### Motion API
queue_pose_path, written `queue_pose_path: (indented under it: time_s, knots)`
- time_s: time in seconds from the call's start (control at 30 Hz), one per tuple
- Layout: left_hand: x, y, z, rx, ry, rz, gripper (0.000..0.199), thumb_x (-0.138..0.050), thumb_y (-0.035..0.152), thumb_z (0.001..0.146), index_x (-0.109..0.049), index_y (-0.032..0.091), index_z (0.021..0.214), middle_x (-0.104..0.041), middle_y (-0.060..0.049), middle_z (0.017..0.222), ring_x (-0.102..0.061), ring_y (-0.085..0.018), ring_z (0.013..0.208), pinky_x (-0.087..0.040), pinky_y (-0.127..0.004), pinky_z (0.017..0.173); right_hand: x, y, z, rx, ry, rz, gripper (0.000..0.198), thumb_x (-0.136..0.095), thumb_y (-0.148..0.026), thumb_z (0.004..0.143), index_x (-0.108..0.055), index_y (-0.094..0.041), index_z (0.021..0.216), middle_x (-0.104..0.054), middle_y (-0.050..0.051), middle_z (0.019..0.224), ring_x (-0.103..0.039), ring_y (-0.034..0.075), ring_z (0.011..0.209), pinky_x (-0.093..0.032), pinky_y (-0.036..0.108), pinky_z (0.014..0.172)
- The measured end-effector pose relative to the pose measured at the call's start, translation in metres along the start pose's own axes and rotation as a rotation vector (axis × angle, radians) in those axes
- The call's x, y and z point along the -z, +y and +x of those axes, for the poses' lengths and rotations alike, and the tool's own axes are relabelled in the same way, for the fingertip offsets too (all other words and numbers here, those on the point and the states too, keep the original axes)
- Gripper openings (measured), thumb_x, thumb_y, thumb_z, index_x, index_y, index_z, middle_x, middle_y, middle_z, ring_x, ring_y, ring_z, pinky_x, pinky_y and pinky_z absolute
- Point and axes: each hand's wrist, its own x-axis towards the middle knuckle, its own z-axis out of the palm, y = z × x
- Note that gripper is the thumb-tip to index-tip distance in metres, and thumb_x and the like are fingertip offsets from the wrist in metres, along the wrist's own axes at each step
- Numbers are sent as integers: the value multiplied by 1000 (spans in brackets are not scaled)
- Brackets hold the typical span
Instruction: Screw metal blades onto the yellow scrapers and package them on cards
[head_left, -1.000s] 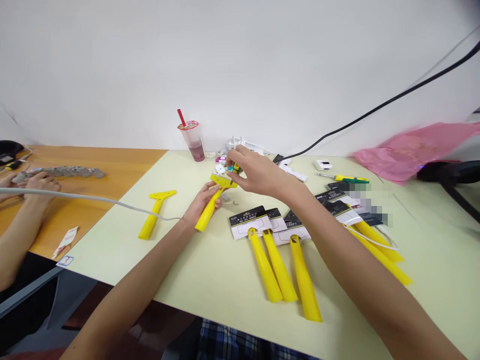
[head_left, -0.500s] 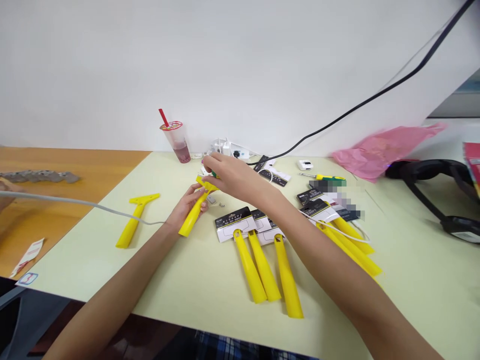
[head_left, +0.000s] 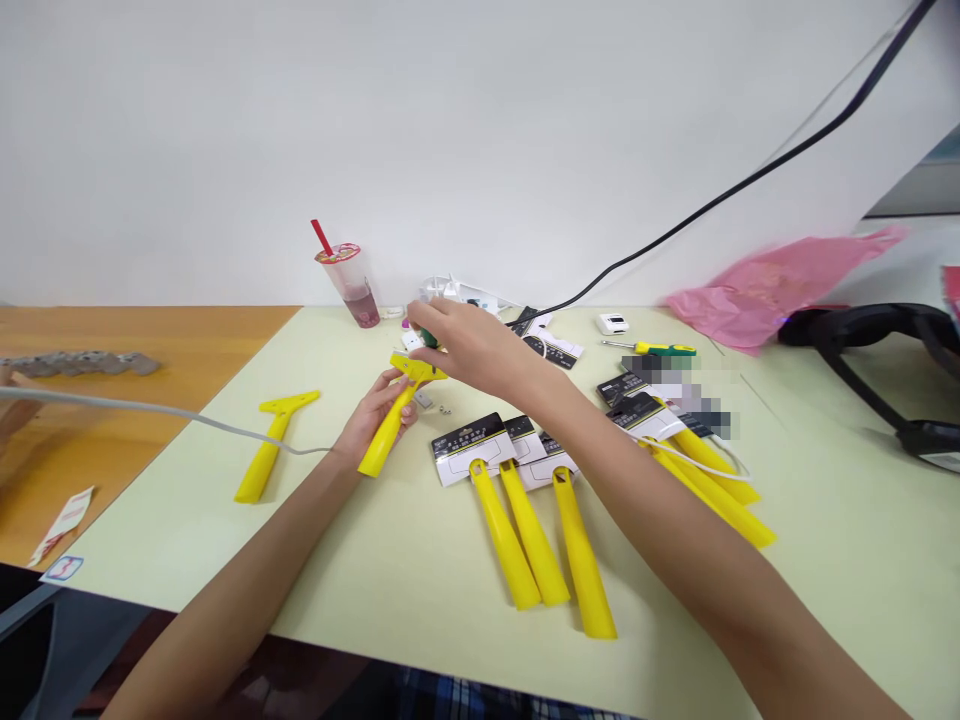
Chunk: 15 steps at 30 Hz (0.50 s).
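Observation:
My left hand [head_left: 375,415] is closed around a yellow scraper [head_left: 385,435], its T-shaped head tilted up and away from me. Above that head, my right hand [head_left: 469,345] grips a screwdriver [head_left: 428,339]; only a bit of its green handle shows, and the tip is hidden. Small metal pieces [head_left: 445,410] lie on the table just right of the scraper. To the left rests another yellow scraper [head_left: 274,440]. Several yellow handles [head_left: 506,540] on black-and-white cards [head_left: 471,447] are spread in front of my right forearm.
More carded yellow handles [head_left: 716,495] lie at the right beside a yellow-green screwdriver [head_left: 664,350]. A drink cup [head_left: 356,290] stands by the wall. A pink bag [head_left: 780,285] and black headgear [head_left: 885,330] are far right. A grey cable [head_left: 187,412] crosses left; another person's hand [head_left: 15,405] is there.
The view has shifted slightly. My right hand has turned a little over the scraper's head, showing more of the head. The left hand keeps its hold.

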Motion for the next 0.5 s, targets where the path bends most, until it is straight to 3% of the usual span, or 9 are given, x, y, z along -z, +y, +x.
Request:
queue_pose_path:
  time_s: [0.1, 0.23, 0.33, 0.4, 0.5]
  knots:
    - [1, -1, 1, -4, 9, -12, 41, -89, 19, 84, -62, 22, 115, -72, -5, 112, -58, -5, 59, -49, -17, 53, 0, 2, -3, -34, 4, 7, 14, -59, -22, 107, -53, -22, 118, -65, 12, 117, -61, 26, 95, -46, 37, 82]
    - [2, 0, 1, -11, 37, -32, 39, -88, 18, 85, -60, 23, 113, -74, -5, 113, -58, -5, 58, -48, -18, 52, -1, 5, -6, 103, 4, 145, 31, -50, -4, 99, -52, -22, 124, -55, 18, 145, -63, 26, 109, -51, 40, 90]
    - [0, 2, -1, -5, 42, -33, 41, -88, 18, 85, -59, 23, 114, -74, -6, 116, -59, -5, 58, -49, -19, 53, -3, 5, -4, 160, 44, 174, 36, -46, -2, 99, -55, -23, 127, -48, 18, 157, -63, 26, 115, -51, 41, 91]
    - [-1, 2, -1, -6, 48, -43, 43, -89, 18, 84, -59, 23, 114, -74, -4, 111, -59, -5, 57, -49, -18, 53, -4, 3, -2, 149, 40, 128, 30, -49, -5, 101, -58, -23, 124, -57, 16, 149, -64, 26, 110, -50, 40, 89]
    - [-3, 2, -1, 4, 61, -50, 45, -90, 17, 81, -58, 24, 112, -72, -1, 102, -58, -5, 56, -47, -17, 51, -3, 1, -1, 70, 10, -4, 9, -55, -15, 106, -61, -20, 110, -68, 12, 118, -63, 25, 99, -45, 37, 83]
